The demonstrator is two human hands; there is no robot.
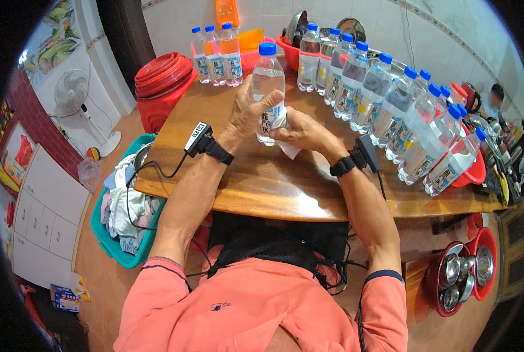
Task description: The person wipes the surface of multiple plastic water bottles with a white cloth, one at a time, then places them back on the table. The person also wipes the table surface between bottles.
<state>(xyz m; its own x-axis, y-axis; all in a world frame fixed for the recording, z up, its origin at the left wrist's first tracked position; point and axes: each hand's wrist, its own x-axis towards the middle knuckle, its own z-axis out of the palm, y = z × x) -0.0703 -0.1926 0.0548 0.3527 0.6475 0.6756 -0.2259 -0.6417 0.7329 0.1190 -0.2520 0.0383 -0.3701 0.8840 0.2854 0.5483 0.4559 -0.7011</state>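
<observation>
A clear plastic bottle with a blue cap (pixel 268 79) stands nearly upright in front of me, over the wooden table (pixel 262 176). My left hand (pixel 249 105) grips its side, with the thumb across the label. Against the bottle's lower right side, my right hand (pixel 303 130) presses a white cloth or tissue (pixel 289 148), whose loose end hangs below the fingers. Three similar bottles (pixel 216 57) stand together at the back left. A curved row of several more bottles (pixel 367 94) runs along the right side of the table.
Red plastic stools (pixel 163 83) are stacked off the table's left edge. A teal basket of clothes (pixel 128 207) sits on the floor below them. Behind the bottles is a red basin (pixel 288 55) with metal cookware. Steel bowls (pixel 453 268) lie in red basins at lower right.
</observation>
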